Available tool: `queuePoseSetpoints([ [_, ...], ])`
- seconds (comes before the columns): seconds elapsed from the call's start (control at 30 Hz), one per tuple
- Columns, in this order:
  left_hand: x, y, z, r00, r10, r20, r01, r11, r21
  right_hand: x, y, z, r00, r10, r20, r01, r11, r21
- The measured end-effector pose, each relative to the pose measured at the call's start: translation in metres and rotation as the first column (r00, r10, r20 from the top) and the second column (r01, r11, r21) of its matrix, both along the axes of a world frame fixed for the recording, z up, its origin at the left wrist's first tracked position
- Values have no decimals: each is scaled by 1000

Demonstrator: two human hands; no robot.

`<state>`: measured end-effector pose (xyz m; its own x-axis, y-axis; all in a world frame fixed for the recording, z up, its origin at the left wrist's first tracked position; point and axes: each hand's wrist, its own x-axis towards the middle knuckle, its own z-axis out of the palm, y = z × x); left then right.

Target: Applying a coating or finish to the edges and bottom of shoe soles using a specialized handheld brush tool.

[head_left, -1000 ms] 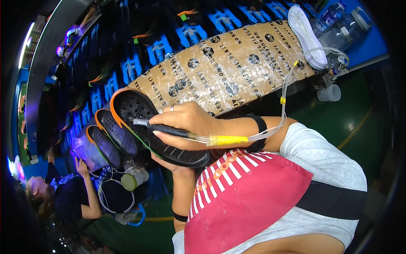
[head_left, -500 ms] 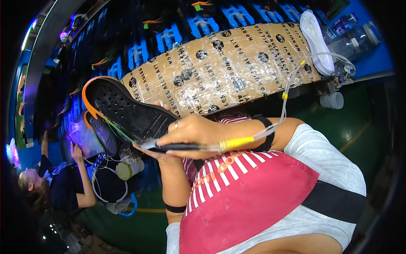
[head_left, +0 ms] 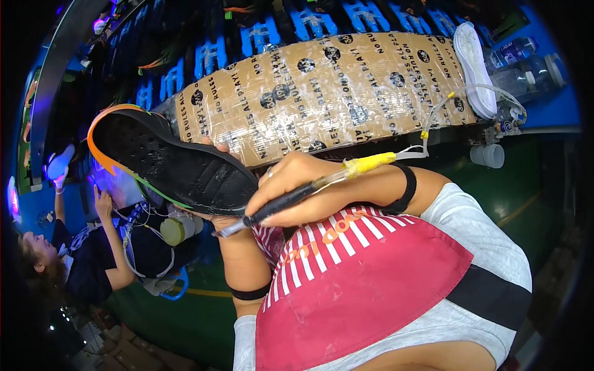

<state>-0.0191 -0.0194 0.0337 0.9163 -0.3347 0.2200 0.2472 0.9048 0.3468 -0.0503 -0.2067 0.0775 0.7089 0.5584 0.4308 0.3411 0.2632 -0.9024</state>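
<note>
My left hand (head_left: 224, 221) is closed around a black shoe sole (head_left: 179, 164) with an orange and green rim, held tilted over the near left end of the cardboard. Its fingertips show at the sole's far edge; the rest is hidden beneath. The sole's inner face has small holes and ridges, with a wet shine. My right hand (head_left: 296, 191) grips a brush (head_left: 281, 204) with a black handle and yellow tape, a clear tube running from its back end. The brush tip is just off the sole's near edge, over my left forearm.
Printed cardboard (head_left: 322, 93) under shiny film covers the bench. A white sole (head_left: 475, 71) lies at its right end, beside plastic bottles (head_left: 532, 77). Blue holders (head_left: 260, 37) line the far side. At left, a co-worker (head_left: 93, 260) holds up a pale sole (head_left: 60, 163).
The brush has come off the sole toward me, its tip now lower. The sole has shifted left. A second dark sole behind it no longer shows. The co-worker's raised hand now shows a pale sole.
</note>
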Motion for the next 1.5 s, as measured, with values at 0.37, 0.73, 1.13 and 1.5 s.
queuePoseSetpoints([
  [0.37,6,36,-4,998,-53,-44,54,998,26,-2,-6,0,995,71,63,-68,997,-47],
  [0.73,12,36,12,987,6,-159,76,862,501,3,-9,-13,978,137,156,-130,990,-54],
  [1.13,25,20,34,876,-246,-415,454,711,536,1,-7,-12,925,79,373,33,958,-284],
  [1.5,38,16,39,837,-181,-516,540,425,726,2,-10,-19,914,126,385,4,948,-319],
])
